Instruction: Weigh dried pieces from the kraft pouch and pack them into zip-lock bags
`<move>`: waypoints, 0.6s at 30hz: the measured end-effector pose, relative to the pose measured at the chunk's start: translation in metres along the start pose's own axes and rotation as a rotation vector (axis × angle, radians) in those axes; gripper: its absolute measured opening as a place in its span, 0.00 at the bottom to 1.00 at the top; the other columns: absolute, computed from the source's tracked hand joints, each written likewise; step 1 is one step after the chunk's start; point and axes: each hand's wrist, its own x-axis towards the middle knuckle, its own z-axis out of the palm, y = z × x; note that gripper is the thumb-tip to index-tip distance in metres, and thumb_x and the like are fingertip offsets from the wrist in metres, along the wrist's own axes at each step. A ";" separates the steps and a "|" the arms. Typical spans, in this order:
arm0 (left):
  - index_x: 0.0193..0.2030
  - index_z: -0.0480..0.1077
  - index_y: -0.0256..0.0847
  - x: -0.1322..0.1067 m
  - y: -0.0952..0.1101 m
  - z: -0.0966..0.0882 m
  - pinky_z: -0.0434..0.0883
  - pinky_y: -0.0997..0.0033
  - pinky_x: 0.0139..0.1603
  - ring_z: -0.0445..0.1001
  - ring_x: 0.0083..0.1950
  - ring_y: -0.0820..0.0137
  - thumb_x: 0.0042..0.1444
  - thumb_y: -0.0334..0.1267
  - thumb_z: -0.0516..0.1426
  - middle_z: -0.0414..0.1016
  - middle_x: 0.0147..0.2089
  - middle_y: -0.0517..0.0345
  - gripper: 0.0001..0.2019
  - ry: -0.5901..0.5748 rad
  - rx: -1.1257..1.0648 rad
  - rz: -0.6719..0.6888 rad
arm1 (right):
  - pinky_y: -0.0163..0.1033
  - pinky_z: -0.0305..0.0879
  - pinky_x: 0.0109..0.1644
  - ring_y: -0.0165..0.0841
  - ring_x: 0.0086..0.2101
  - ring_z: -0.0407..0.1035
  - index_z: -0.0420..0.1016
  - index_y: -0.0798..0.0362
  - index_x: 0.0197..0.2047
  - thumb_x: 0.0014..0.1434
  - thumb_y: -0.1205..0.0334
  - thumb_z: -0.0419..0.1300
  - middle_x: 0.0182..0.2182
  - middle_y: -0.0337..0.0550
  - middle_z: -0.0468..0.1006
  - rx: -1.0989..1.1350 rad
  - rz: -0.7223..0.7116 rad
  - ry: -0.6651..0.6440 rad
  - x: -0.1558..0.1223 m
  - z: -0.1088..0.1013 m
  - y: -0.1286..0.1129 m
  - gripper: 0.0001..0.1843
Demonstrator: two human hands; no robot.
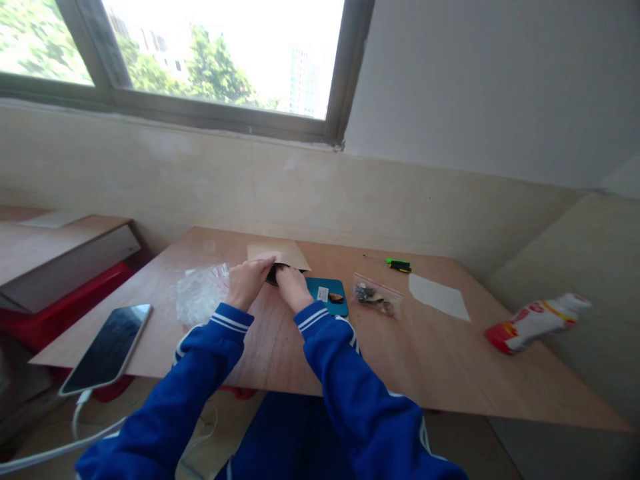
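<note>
A flat tan piece (283,251), like an envelope or a thin board, has its near edge raised over a dark gap. My left hand (247,281) pinches that edge near its left end. Right beside it, the fingers of my right hand (293,287) reach into the gap, so their tips are hidden. Whether they hold anything does not show. Close to my right wrist lies a blue flat case (341,307) with a white label and a small brown piece on it. Crumpled clear plastic bags (197,297) lie left of my left hand.
To the right are a zip bag of small parts (376,297), a green-and-black screwdriver (397,264), white paper (437,297) and a red-and-white bottle (537,323). A phone (107,350) with a cable overhangs the wooden table's (400,363) front left edge. Behind is the wall.
</note>
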 end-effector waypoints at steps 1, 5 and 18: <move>0.55 0.72 0.57 -0.001 0.000 0.000 0.69 0.67 0.36 0.78 0.46 0.56 0.64 0.46 0.48 0.79 0.49 0.55 0.17 -0.003 0.000 0.002 | 0.47 0.66 0.56 0.44 0.51 0.71 0.68 0.66 0.57 0.63 0.78 0.44 0.51 0.63 0.75 -0.011 0.032 -0.013 0.006 0.002 0.000 0.23; 0.54 0.72 0.58 -0.002 0.000 0.002 0.69 0.68 0.36 0.78 0.46 0.57 0.64 0.46 0.48 0.79 0.49 0.57 0.16 -0.015 -0.021 0.004 | 0.46 0.67 0.55 0.45 0.49 0.73 0.70 0.64 0.56 0.62 0.76 0.46 0.49 0.62 0.77 -0.048 0.123 -0.041 0.019 0.011 0.000 0.22; 0.54 0.74 0.55 0.007 0.003 -0.001 0.68 0.68 0.36 0.78 0.45 0.56 0.63 0.48 0.50 0.81 0.44 0.50 0.17 -0.045 -0.051 -0.082 | 0.51 0.66 0.54 0.45 0.52 0.68 0.67 0.62 0.56 0.64 0.76 0.44 0.51 0.63 0.73 -0.046 0.014 0.090 -0.006 0.012 0.000 0.20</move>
